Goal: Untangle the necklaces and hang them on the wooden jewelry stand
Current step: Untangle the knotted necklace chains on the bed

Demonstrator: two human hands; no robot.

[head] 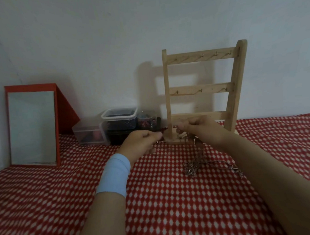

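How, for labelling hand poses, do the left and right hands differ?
The left hand wears a blue wristband; the right hand has a bare wrist. The tangled necklaces hang below the right hand; the left hand pinches a thin strand. Both pinch chain near the wooden stand.

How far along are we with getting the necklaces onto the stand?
Nothing looks hung: the hooks on the wooden jewelry stand appear bare. In hand: the left hand and right hand pinch a chain between them, which trails down into the necklace tangle on the cloth. Left: freeing each necklace and hanging it.
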